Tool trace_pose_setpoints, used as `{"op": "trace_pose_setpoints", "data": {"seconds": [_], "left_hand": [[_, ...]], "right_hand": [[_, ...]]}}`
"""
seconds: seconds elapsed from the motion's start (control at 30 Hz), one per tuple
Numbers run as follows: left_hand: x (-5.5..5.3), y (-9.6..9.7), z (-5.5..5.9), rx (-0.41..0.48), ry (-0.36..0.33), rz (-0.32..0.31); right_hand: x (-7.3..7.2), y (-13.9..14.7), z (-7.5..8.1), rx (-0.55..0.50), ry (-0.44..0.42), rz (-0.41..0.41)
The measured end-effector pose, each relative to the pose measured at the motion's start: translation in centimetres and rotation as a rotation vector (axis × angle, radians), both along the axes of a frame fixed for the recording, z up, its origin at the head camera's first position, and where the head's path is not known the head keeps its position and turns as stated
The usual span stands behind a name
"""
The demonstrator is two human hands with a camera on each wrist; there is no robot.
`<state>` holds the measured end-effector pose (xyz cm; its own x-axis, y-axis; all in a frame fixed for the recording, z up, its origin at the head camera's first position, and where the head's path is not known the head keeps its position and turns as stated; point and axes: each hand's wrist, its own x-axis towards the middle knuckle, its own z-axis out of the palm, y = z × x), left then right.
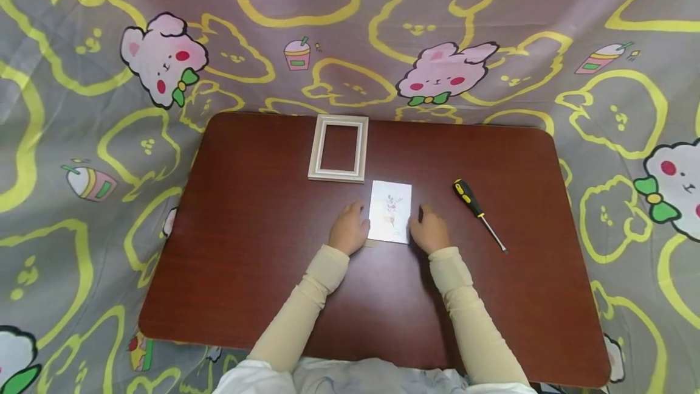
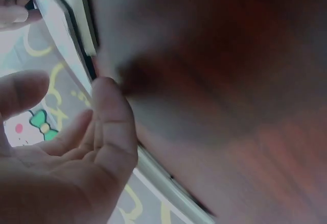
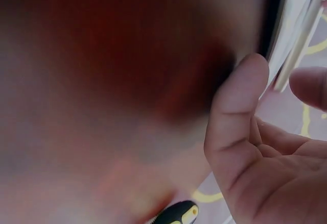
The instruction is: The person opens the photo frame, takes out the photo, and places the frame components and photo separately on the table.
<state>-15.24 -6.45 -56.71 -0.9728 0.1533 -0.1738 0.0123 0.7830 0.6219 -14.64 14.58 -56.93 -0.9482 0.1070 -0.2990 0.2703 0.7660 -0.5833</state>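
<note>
A white card (image 1: 390, 211) printed with a small plant lies on the table between my two hands. A beige piece (image 1: 372, 243) shows at its lower left edge, the rest hidden under the card. My left hand (image 1: 350, 228) rests by the card's left side, fingers loosely bent, thumb apart from them. Along the opposite side is my right hand (image 1: 429, 230), bent the same way, its fingertips right at the card's edge in the right wrist view. Between thumb and fingers of each hand a gap shows. Seen edge-on, the card (image 3: 291, 22) is a thin white slab.
Behind the card, toward the far edge, lies an empty cream picture frame (image 1: 337, 174). A black and yellow screwdriver (image 1: 468, 197) lies to the right of my right hand. The brown table (image 1: 246, 199) has patterned cloth (image 1: 350, 35) around its far and side edges.
</note>
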Motion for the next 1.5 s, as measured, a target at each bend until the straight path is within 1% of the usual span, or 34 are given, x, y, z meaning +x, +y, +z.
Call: {"op": "trace_pose_setpoints", "data": {"seconds": [0.1,0.2,0.33,0.43,0.5,0.6,0.63,0.73,0.83,0.9,1.03,1.2,1.37,1.5], "left_hand": [[0.7,0.2,-0.3,0.000,-0.014,0.000],[1.0,0.4,-0.4,0.027,-0.030,-0.011],[1.2,0.6,-0.7,0.087,-0.037,-0.016],[1.4,0.6,-1.1,0.122,-0.043,0.006],[1.5,0.4,-1.4,0.137,-0.039,0.028],[1.7,0.1,-1.6,0.155,-0.015,0.046],[1.7,-0.1,-1.6,0.159,-0.004,0.048],[2.0,-0.6,-1.4,0.175,-0.002,0.056],[2.4,-1.1,-1.4,0.174,-0.027,0.068],[2.7,-1.5,-1.5,0.173,-0.046,0.080],[3.4,-2.2,-1.1,0.170,-0.061,0.095],[4.0,-3.2,-0.7,0.159,-0.059,0.090],[4.5,-4.4,-0.1,0.172,-0.096,0.097],[5.0,-5.3,0.2,0.159,-0.095,0.097]], "right_hand": [[1.1,-1.2,-0.1,-0.040,-0.003,0.037],[1.5,-2.2,0.0,-0.079,0.010,0.057],[1.4,-3.0,-0.1,-0.124,0.031,0.017],[1.3,-3.2,-0.3,-0.145,0.042,-0.014],[1.3,-3.3,-0.5,-0.145,0.048,-0.020],[1.6,-3.6,-0.7,-0.152,0.048,-0.031],[1.7,-3.7,-0.8,-0.157,0.041,-0.035],[2.2,-4.0,-0.9,-0.182,0.017,-0.040],[2.6,-4.4,-1.0,-0.191,-0.015,-0.034],[2.9,-4.7,-1.1,-0.194,-0.020,-0.032],[3.5,-5.5,-0.6,-0.213,-0.002,-0.030],[4.2,-6.6,-0.1,-0.237,0.011,-0.022],[4.6,-7.5,0.2,-0.249,0.014,-0.008],[4.8,-8.4,0.4,-0.255,0.011,-0.004]]}}
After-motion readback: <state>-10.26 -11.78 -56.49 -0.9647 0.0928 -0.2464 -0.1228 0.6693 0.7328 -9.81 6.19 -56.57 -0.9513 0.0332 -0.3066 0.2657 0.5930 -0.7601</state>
